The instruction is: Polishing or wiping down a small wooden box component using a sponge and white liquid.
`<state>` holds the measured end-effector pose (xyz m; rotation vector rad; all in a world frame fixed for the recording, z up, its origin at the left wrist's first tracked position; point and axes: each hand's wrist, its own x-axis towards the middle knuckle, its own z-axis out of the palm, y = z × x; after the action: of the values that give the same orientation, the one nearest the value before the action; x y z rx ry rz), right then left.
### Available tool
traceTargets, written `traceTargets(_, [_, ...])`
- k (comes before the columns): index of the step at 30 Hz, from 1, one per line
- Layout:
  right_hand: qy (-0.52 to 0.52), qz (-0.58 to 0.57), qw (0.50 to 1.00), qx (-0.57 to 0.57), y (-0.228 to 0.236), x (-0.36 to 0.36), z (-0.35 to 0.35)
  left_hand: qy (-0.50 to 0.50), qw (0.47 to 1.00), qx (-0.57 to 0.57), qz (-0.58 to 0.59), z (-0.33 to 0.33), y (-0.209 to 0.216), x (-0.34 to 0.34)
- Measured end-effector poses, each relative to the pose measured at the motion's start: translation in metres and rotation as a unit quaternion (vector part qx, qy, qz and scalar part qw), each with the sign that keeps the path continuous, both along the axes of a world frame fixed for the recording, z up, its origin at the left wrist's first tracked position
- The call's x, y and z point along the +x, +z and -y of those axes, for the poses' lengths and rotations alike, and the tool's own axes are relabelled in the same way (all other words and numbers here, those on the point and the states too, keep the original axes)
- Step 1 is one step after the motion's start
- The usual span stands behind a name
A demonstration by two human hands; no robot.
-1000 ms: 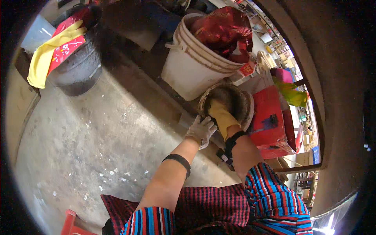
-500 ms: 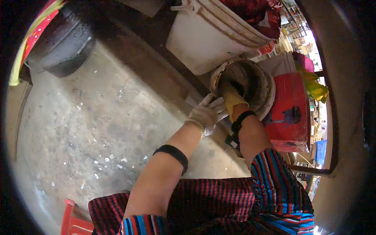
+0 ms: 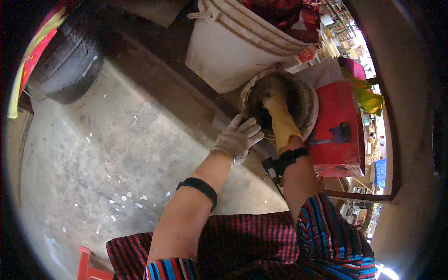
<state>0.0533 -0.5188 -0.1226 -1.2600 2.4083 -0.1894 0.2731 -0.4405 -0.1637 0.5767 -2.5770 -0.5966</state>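
Yellow-gloved, the right hand [image 3: 276, 105] has shifted from beside the near-left wall of the pail [image 3: 309, 116] toward its middle since the earlier frame, while the left hand [image 3: 236, 140] keeps its place by the rim. The pail stands on the floor [image 3: 126, 154], between a large white bucket [image 3: 231, 56] and a red box [image 3: 333, 133]. Work inside it looks under way rather than finished, since the right hand is down in it past the rim; how much is done, and how much is left, cannot be judged, as the bottom is in deep shadow. Whether the right fingers grip anything, I cannot tell. Left fingers are spread and fairly straight, their tips at or just beside the rim, contact unclear, with nothing seen in the white-gloved palm. Farther out, a shiny red bag [image 3: 303, 25] fills the top of the bucket.
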Motion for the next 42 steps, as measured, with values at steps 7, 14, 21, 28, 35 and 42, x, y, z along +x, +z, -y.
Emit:
traceTargets(7, [-0.105,0.336,0.875,-0.333,0.066,0.017,-0.052,-0.03,0.998,0.046,0.004,0.003,0.035,-0.003])
traceTargets(14, [-0.171,0.615,0.625,-0.45,0.039,0.035,-0.093,-0.016,0.99,0.139,0.031,0.004,0.036,0.014])
traceTargets(21, [-0.154,0.624,0.613,-0.459,0.037,0.038,-0.081,-0.014,0.991,0.125,0.036,0.003,0.039,0.005])
traceTargets(28, [-0.138,0.598,0.63,-0.475,0.031,0.015,-0.084,0.013,0.999,0.034,0.03,0.002,0.041,0.003])
traceTargets(35, [-0.11,0.536,0.687,-0.479,0.031,0.021,-0.131,0.027,0.996,0.033,-0.074,0.005,0.039,0.008])
traceTargets(42, [0.038,0.281,0.91,-0.303,0.047,0.015,-0.133,0.068,0.99,0.121,-0.033,0.004,0.043,0.002])
